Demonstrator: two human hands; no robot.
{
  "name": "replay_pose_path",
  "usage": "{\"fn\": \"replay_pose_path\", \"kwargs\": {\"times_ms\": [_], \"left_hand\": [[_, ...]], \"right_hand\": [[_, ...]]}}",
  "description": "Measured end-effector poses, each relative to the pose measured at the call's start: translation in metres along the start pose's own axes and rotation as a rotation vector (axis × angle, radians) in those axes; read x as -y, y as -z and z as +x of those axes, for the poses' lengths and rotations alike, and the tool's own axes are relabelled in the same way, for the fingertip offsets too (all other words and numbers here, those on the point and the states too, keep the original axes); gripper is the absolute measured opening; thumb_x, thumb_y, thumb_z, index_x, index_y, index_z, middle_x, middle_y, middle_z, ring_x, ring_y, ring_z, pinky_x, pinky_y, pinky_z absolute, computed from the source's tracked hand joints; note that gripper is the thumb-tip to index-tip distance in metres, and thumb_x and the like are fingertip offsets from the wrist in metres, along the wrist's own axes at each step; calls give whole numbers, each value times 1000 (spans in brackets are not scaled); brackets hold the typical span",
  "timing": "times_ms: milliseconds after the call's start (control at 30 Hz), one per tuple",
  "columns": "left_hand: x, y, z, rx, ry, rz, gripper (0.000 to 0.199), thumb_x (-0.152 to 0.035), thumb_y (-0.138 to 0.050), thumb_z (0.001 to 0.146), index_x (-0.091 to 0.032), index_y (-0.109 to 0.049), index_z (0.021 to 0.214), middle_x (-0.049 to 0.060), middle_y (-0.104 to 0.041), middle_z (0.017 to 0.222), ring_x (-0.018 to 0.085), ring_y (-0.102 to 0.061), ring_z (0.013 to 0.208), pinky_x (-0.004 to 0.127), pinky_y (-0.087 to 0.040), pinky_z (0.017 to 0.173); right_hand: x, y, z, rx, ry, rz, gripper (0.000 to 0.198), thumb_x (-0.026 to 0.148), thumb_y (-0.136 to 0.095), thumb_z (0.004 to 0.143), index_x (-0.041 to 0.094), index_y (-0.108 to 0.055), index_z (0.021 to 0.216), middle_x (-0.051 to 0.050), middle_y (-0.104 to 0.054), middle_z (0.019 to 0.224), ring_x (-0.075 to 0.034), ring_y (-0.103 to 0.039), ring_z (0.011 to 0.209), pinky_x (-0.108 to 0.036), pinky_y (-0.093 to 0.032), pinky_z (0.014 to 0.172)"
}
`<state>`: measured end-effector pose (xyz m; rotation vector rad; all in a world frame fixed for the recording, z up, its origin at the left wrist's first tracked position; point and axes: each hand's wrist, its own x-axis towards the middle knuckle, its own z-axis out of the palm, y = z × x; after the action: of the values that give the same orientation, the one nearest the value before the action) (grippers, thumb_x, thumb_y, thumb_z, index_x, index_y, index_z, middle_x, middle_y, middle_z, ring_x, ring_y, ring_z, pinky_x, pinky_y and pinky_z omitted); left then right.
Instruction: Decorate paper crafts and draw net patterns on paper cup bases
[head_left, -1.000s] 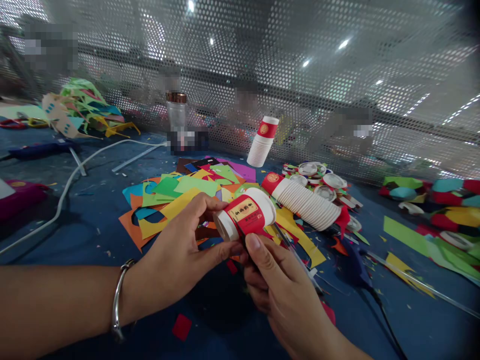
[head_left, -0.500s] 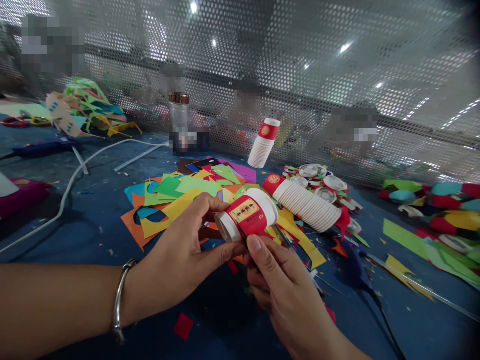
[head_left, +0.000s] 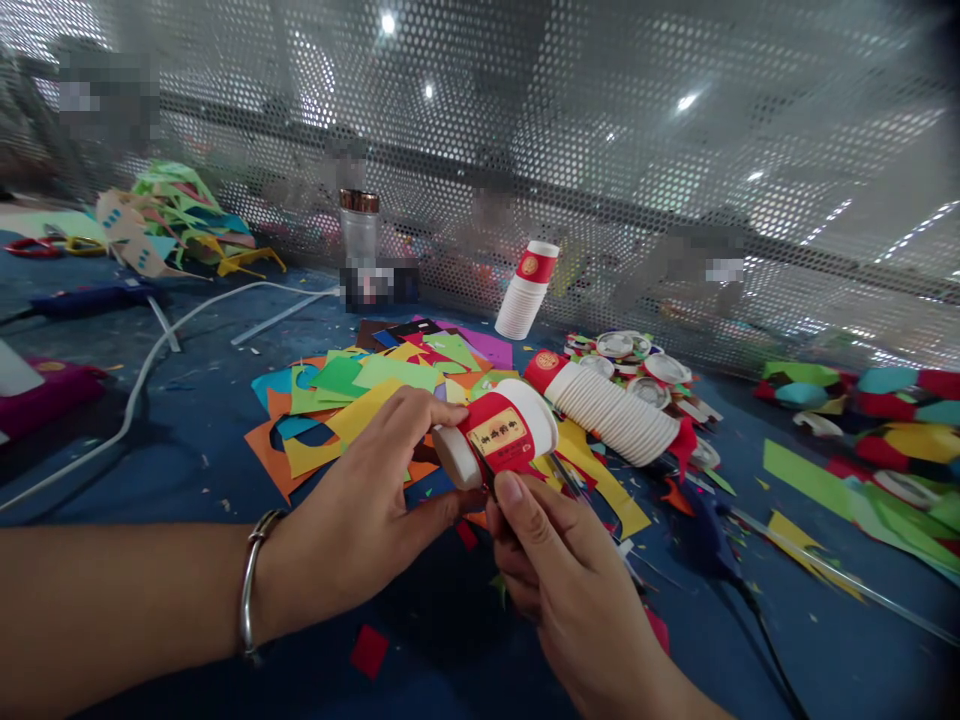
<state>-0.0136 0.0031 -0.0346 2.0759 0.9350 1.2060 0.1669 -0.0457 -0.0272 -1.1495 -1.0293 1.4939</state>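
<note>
My left hand (head_left: 360, 500) grips a small paper cup (head_left: 536, 415) by its base end, index finger above and thumb below. The cup lies tilted on its side in the air, its white rim to the right, with a red band and a gold label. Closed fingers of my right hand (head_left: 559, 560) are just below the cup, around a thin dark blade (head_left: 484, 463) that lies against the red band. Its handle is hidden in my fist, so I cannot tell whether it is a knife or scissors. Cut coloured paper (head_left: 397, 373) is heaped behind the cup.
One stack of paper cups (head_left: 521, 305) stands leaning at the back; another stack (head_left: 615, 410) lies to the right beside cut cup rings (head_left: 652, 368). Blue glue guns (head_left: 712, 535) lie on both sides. A white cable (head_left: 142, 385) crosses the left, and a jar (head_left: 360, 230) stands behind.
The cup has turned a little in my left hand, so the gold label sits lower and farther right. The dark blade now shows against the red band. Both hands stay nearly in place.
</note>
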Motion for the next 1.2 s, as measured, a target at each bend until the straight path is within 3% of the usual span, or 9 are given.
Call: {"fn": "replay_pose_path", "kwargs": {"times_ms": [100,267,400,633,733,867,967,1100,1200], "left_hand": [[-2,0,1,17,25,-100,43,-27,-73,93,-29,-52,130,8,-56,137,27,-58,128,48,-52,108],[-4,-5,10,90,342,-583,63,-48,-78,89,-24,-51,141,10,-68,126,28,-65,119,49,-53,104],[-3,-4,15,89,490,-688,55,-51,-75,90,-27,-63,137,5,-73,111,24,-68,108,45,-52,103],[-8,-2,14,61,347,-540,36,-46,-74,91,-22,-73,119,2,-72,96,20,-67,92,35,-57,85],[-14,-2,12,31,291,-489,25,-43,-72,92,-22,-74,105,1,-72,90,18,-66,85,31,-58,77],[-18,-1,10,15,271,-444,23,-43,-72,92,-23,-75,103,1,-73,88,18,-67,82,30,-59,74],[-17,-1,10,16,268,-426,26,-44,-72,92,-23,-76,108,1,-74,87,20,-70,87,32,-61,75],[-16,-2,8,45,262,-503,45,-39,-74,93,-28,-67,136,3,-78,109,24,-72,106,38,-62,94],[-16,-2,8,42,292,-566,55,-37,-75,93,-27,-61,145,5,-78,114,25,-72,113,41,-61,98]], "right_hand": [[0,0,-1,-23,7,-1,53,68,-74,85,19,-58,74,11,-28,55,-4,-17,47,-18,-12,40],[1,3,1,-80,25,-35,49,66,-76,85,20,-60,78,9,-35,59,-5,-18,49,-20,-14,40],[2,4,3,-59,38,-43,49,65,-71,90,19,-58,77,10,-33,58,-5,-19,49,-20,-13,41],[1,3,0,-82,76,-113,51,68,-73,86,20,-59,76,10,-31,58,-5,-19,49,-20,-15,41],[1,3,-2,-95,97,-156,50,68,-70,89,20,-59,76,9,-34,58,-6,-22,49,-21,-17,41],[0,5,-3,-86,119,-192,48,65,-67,92,21,-58,75,9,-35,57,-6,-21,48,-22,-16,41],[-1,6,-3,-68,133,-202,48,63,-65,95,21,-55,74,8,-36,59,-6,-19,49,-23,-15,42],[-1,7,0,-50,136,-232,48,62,-63,97,21,-52,73,7,-36,62,-7,-18,51,-25,-14,43],[1,6,1,-52,137,-246,47,63,-62,97,21,-55,76,6,-36,65,-8,-20,54,-25,-14,43]]}}
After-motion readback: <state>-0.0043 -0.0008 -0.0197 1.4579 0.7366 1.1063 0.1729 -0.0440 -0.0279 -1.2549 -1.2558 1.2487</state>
